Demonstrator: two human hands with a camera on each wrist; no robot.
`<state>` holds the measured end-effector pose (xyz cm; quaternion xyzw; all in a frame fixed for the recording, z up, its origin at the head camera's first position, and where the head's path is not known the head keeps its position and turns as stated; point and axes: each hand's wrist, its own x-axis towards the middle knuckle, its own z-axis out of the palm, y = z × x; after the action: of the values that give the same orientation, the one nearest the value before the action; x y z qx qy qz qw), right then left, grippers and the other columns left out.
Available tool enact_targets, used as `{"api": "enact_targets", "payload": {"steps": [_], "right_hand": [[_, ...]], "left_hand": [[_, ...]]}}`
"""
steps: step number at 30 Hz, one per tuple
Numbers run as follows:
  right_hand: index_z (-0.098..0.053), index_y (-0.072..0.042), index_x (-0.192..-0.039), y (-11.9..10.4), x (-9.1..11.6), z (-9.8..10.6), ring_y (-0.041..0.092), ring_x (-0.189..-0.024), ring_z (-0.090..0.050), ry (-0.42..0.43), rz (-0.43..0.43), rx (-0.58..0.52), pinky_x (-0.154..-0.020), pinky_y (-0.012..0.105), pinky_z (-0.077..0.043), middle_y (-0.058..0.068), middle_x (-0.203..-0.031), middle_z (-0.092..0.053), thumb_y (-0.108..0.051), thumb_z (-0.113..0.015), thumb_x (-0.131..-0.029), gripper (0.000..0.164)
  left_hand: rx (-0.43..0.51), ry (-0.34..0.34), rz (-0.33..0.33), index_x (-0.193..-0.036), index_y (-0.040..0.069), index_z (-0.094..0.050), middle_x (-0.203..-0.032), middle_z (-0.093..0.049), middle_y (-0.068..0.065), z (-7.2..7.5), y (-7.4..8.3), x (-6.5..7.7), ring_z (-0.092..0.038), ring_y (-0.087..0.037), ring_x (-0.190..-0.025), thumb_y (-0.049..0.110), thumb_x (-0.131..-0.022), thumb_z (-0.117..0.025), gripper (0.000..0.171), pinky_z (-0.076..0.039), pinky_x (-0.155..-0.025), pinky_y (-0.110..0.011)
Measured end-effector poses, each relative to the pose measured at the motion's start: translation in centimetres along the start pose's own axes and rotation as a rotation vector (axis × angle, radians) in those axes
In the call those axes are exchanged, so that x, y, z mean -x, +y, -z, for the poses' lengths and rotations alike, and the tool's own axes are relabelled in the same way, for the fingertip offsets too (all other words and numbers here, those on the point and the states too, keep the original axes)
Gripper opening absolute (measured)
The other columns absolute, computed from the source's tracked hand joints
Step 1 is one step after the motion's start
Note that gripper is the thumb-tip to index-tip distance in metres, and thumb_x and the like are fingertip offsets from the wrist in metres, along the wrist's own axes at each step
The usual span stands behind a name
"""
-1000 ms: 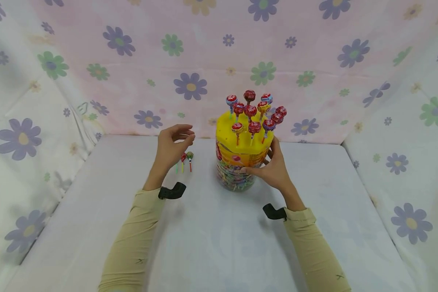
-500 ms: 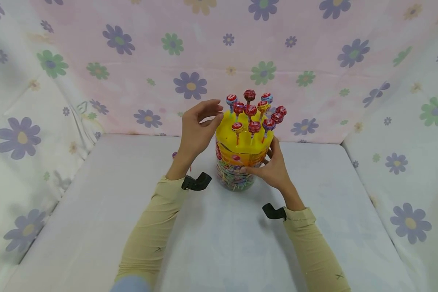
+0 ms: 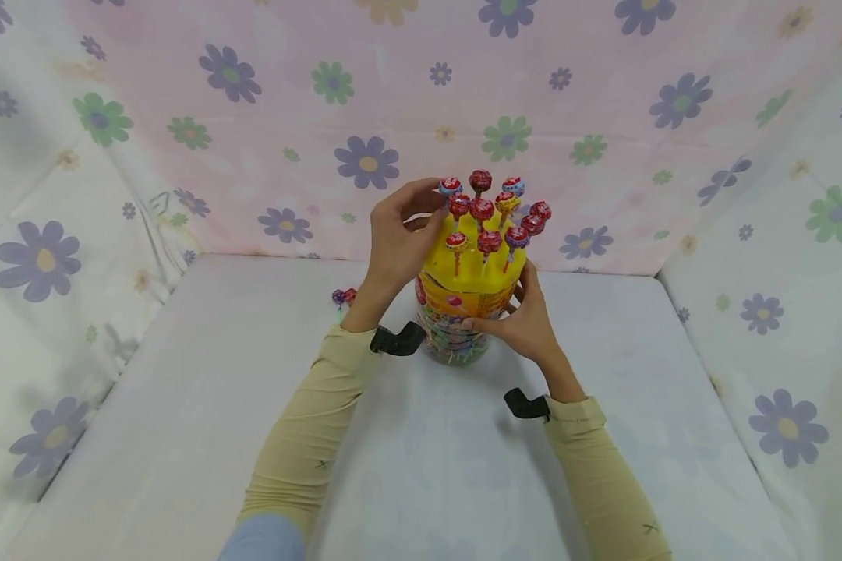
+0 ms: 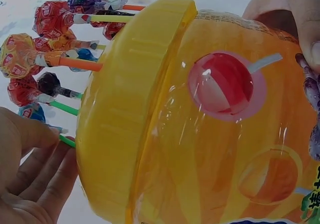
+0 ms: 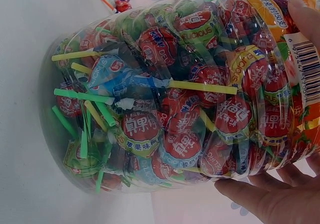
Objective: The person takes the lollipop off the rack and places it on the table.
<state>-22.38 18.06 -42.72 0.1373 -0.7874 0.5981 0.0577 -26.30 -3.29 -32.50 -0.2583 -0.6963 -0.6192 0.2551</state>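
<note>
A clear jar (image 3: 456, 331) packed with wrapped lollipops stands on the table, its yellow lid (image 3: 438, 269) bristling with several upright lollipops (image 3: 489, 241). At the lid's left edge, my left hand (image 3: 403, 234) pinches the green stick of a blue-and-red lollipop (image 3: 451, 186). The left wrist view shows thumb and fingers at that stick (image 4: 66, 141), close to the lid, below the blue wrapper (image 4: 32, 113). My right hand (image 3: 522, 327) grips the jar's right side, thumb in front; its other fingers are partly hidden behind the jar.
Left of the jar, a few loose lollipops (image 3: 339, 297) lie on the white table (image 3: 182, 405), partly covered by my left forearm. Flower-patterned cloth (image 3: 288, 140) closes off the back and both sides.
My left hand has moved right and up from near the loose lollipops to the lid, and now pinches the blue-and-red lollipop, which has shifted slightly. The right hand and jar stay put.
</note>
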Motion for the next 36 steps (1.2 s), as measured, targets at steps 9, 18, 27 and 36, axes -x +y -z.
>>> {"api": "enact_targets", "payload": {"steps": [9,18,27,36], "right_hand": [[-0.020,-0.005,-0.157,-3.4,1.0,-0.2,0.043,-0.140,-0.042,-0.012,0.019,0.010,-0.113,0.065,-0.038,0.022,-0.152,-0.037,0.003,-0.083,-0.078,0.102],[-0.019,-0.007,-0.158,-2.7,0.9,-0.1,0.041,-0.140,-0.042,-0.016,0.037,-0.007,-0.112,0.065,-0.040,0.019,-0.153,-0.037,0.004,-0.084,-0.076,0.105],[-0.021,-0.023,-0.159,0.7,0.0,0.1,0.031,-0.139,-0.044,0.000,0.044,-0.011,-0.112,0.062,-0.041,0.005,-0.153,-0.040,-0.002,-0.088,-0.076,0.108],[-0.020,-0.010,-0.159,0.0,0.0,-0.2,0.040,-0.141,-0.041,-0.003,0.042,0.019,-0.115,0.063,-0.036,0.018,-0.155,-0.037,0.004,-0.086,-0.075,0.108]], "left_hand": [[0.049,0.071,0.013,-0.130,-0.006,-0.062,-0.105,-0.069,-0.023,0.3,0.4,-0.2,-0.071,-0.032,-0.095,-0.004,-0.092,-0.068,0.039,-0.062,-0.084,-0.034],[0.063,0.114,0.018,-0.130,-0.006,-0.063,-0.103,-0.068,-0.024,2.6,-0.4,0.8,-0.071,-0.013,-0.086,-0.005,-0.089,-0.071,0.042,-0.062,-0.080,-0.028],[0.083,0.177,0.103,-0.127,-0.006,-0.065,-0.098,-0.069,-0.017,5.5,-2.8,3.1,-0.070,-0.010,-0.081,-0.009,-0.085,-0.069,0.042,-0.062,-0.077,-0.024],[0.069,0.217,0.293,-0.126,-0.004,-0.066,-0.096,-0.069,-0.016,8.4,-5.6,6.1,-0.070,-0.010,-0.077,-0.011,-0.084,-0.066,0.042,-0.061,-0.074,-0.022]]}}
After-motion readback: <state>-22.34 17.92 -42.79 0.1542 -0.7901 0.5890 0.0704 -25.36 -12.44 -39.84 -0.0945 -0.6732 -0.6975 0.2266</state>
